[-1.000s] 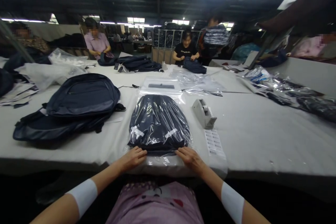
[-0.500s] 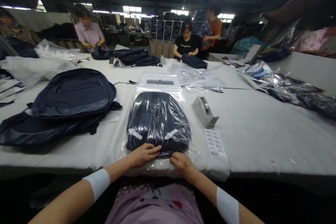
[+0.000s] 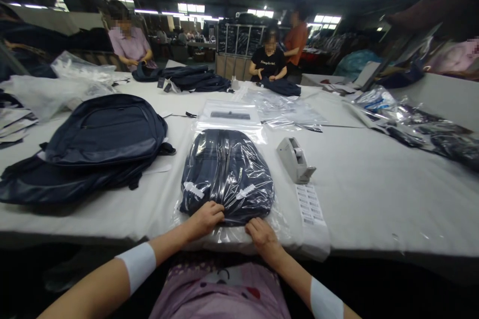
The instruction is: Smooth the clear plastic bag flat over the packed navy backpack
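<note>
The left hand [image 3: 205,218] and right hand [image 3: 262,233] each close their grip on the bagged backpack [image 3: 227,174] at its near edge. A tape dispenser [image 3: 295,159] stands to its right.

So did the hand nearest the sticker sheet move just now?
Yes. The right hand has slid left along the near edge of the bagged backpack, away from the label sheet and closer to the left hand.

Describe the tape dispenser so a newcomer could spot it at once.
On the long white-covered table, look right of the dark navy backpack sealed in clear plastic. The small grey wedge-shaped tape dispenser sits there, beyond a white barcode sheet: the only hard, boxy item nearby.
</note>
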`<state>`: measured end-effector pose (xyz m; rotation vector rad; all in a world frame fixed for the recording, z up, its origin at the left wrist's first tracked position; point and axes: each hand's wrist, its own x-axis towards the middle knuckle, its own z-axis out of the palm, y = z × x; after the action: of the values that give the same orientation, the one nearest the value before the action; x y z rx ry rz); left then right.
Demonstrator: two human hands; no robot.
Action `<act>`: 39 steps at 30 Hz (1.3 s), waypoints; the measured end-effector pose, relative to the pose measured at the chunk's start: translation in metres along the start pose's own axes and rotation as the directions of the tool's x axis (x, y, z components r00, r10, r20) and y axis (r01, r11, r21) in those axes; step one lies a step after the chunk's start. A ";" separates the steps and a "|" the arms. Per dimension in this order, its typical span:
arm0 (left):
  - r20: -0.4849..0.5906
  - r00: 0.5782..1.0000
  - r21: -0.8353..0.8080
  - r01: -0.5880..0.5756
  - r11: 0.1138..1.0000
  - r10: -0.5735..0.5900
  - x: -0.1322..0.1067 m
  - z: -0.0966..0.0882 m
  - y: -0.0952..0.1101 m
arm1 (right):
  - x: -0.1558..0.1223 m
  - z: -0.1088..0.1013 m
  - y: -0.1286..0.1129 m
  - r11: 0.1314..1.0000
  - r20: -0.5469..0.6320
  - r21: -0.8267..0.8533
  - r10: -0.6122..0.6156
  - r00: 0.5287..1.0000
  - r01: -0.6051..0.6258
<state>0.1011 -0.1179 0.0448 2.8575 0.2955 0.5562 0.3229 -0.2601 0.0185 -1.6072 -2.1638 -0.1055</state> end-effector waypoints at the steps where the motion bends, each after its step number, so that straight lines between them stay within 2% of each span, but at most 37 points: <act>1: -0.016 1.000 -0.006 0.009 1.000 -0.009 0.001 -0.001 0.002 | 0.001 0.000 -0.002 1.000 -0.008 0.001 -0.004 1.000 0.004; 6: -0.052 0.998 -0.052 0.036 0.998 -0.038 -0.004 -0.002 0.011 | -0.001 -0.007 -0.013 0.996 0.052 0.060 -0.065 0.997 0.062; 10: -0.003 0.999 -0.092 0.042 0.995 -0.042 -0.010 -0.001 0.012 | -0.003 -0.007 -0.018 0.996 0.109 0.081 0.024 0.994 -0.033; 17: 0.050 0.996 -0.073 0.079 0.994 -0.075 -0.014 -0.005 0.013 | -0.006 0.001 -0.017 0.962 0.057 0.247 0.106 0.993 -0.117; 25: 0.079 0.990 -0.083 0.119 0.989 -0.113 -0.014 -0.008 0.019 | 0.003 -0.007 -0.024 0.894 0.114 0.369 0.228 0.967 -0.255; 33: 0.122 0.972 -0.083 0.211 0.974 -0.200 -0.007 -0.017 0.021 | 0.013 -0.014 -0.028 0.901 0.030 0.367 0.235 0.972 -0.229; 36: 0.138 0.971 -0.077 0.206 0.976 -0.194 -0.005 -0.021 0.028 | 0.014 -0.011 -0.029 0.926 -0.028 0.313 0.229 0.973 -0.209; 39: 0.133 0.976 0.008 0.175 0.985 -0.174 -0.005 -0.016 0.037 | 0.011 -0.004 -0.031 0.956 -0.087 0.248 0.182 0.979 -0.156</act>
<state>0.0958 -0.1521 0.0662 2.8111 0.5148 0.3301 0.2933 -0.2613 0.0326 -1.5982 -1.8683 0.1157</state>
